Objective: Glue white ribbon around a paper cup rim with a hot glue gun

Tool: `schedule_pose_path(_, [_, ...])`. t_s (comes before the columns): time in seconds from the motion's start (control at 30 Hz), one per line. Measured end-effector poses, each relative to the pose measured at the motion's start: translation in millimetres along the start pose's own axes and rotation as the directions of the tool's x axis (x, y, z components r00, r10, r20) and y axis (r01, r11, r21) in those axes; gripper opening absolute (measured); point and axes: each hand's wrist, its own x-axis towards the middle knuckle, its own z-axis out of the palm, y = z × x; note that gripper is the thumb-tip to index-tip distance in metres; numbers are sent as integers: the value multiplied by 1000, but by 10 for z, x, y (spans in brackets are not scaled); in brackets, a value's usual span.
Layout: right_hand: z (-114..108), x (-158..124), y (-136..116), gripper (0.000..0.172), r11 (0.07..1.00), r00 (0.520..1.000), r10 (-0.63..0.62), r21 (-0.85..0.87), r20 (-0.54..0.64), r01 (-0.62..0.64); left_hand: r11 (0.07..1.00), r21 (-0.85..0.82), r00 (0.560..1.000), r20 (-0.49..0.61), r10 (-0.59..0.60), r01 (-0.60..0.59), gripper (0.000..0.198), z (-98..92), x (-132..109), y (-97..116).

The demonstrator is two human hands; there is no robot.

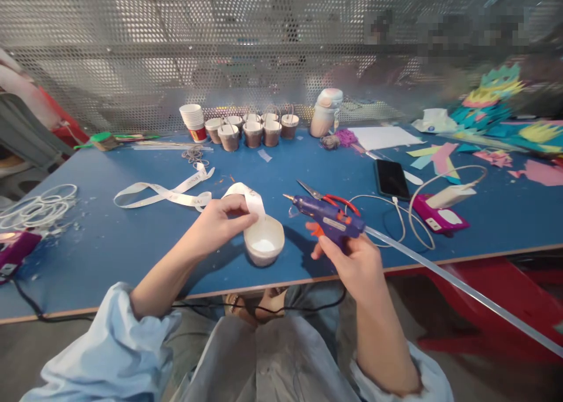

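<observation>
My left hand (222, 217) pinches the end of a long white ribbon (171, 196) against the rim of a small paper cup (264, 241). The cup stands on the blue table (132, 238) near its front edge. My right hand (352, 261) grips a purple glue gun (328, 215) with an orange trigger. Its nozzle points left toward the cup, a short way from the rim. A long clear glue stick (461, 288) sticks out of the gun's back, toward the lower right.
Red-handled scissors (328, 198) lie just behind the gun. Several brown filled cups (253, 131) and a cup stack (193, 121) stand at the back, by a perforated metal screen. A phone (390, 178), cables, a magenta device (437, 217), coloured paper cut-outs (488, 106) and white rings (39, 205) lie around.
</observation>
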Motion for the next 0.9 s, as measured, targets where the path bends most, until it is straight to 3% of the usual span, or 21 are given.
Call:
schedule_pose_path(0.23, [-102, -196, -79, 12, 994, 994, -108, -31, 25, 109, 989, -90, 985, -115, -127, 117, 17, 132, 41, -25])
schedule_pose_path(0.43, [-24, -158, -196, 12, 934, 960, -197, -260, 197, 245, 993, -55, 984, -133, -115, 109, 19, 141, 41, -25])
schedule_pose_path(0.7, [87, -59, -345, 15, 776, 845, -323, -391, 427, 495, 990, -77, 983, -134, -129, 120, 19, 155, 28, -49])
schedule_pose_path(0.9, [145, -89, -275, 19, 781, 849, -290, -404, 442, 477, 993, -59, 983, -148, -109, 101, 18, 168, 6, -80])
